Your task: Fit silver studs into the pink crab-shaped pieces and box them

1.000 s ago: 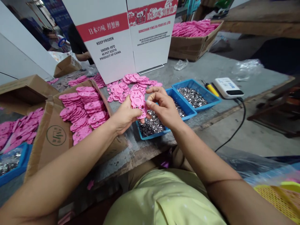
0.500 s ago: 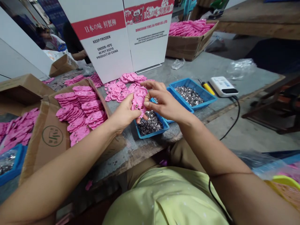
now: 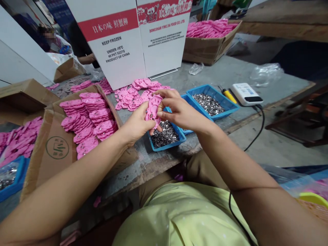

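Observation:
My left hand (image 3: pixel 135 127) is closed on a pink moulded plastic piece (image 3: pixel 153 105), thumb on its face and fingers behind. Small metal bits show on the piece's lower part. At its right edge, my right hand (image 3: pixel 180 108) has thumb and index finger pinched together, touching the piece; whatever lies between those fingertips is too small to make out. Just below both hands is a blue tray (image 3: pixel 170 147) of small shiny metal parts. Loose pink pieces (image 3: pixel 130 97) lie in a heap behind the hands.
To the left stands a cardboard box (image 3: pixel 38 171) with stacked pink pieces (image 3: pixel 87 128). Another blue tray (image 3: pixel 227 115), a yellow-handled tool (image 3: pixel 229 96) and a white device (image 3: pixel 246 94) with a cable are at right. A white printed carton (image 3: pixel 123 71) rises behind. Another person's arm (image 3: pixel 86 59) shows beyond.
The pink piece has tilted slightly in my left hand. My right fingertips stay at its edge, and the whole view has shifted a little.

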A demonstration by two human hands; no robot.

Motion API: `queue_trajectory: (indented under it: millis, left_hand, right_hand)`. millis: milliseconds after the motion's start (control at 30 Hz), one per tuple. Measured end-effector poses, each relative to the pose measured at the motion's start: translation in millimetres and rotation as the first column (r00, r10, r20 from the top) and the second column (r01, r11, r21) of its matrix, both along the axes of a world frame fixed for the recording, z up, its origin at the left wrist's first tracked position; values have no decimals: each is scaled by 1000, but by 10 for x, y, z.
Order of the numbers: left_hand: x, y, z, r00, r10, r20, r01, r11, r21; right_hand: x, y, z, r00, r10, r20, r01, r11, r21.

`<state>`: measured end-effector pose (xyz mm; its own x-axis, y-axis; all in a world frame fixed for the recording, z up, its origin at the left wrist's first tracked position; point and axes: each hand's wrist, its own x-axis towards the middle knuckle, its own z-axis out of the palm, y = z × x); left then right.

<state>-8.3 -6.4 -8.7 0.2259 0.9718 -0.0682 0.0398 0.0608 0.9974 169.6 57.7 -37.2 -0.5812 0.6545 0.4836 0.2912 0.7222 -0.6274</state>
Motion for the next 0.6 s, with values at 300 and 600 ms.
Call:
queue_trajectory:
  millis: [300, 600]
  left_hand:
    - [-31, -23, 50, 995, -21, 94, 26, 998, -53]
    - [-45, -21, 97, 989, 23, 143, -8, 994, -106]
  right_hand:
    - [-75, -94, -108, 953, -100, -286, 54, 985, -166]
    - [220, 81, -187, 830, -292, -476, 259, 956, -135]
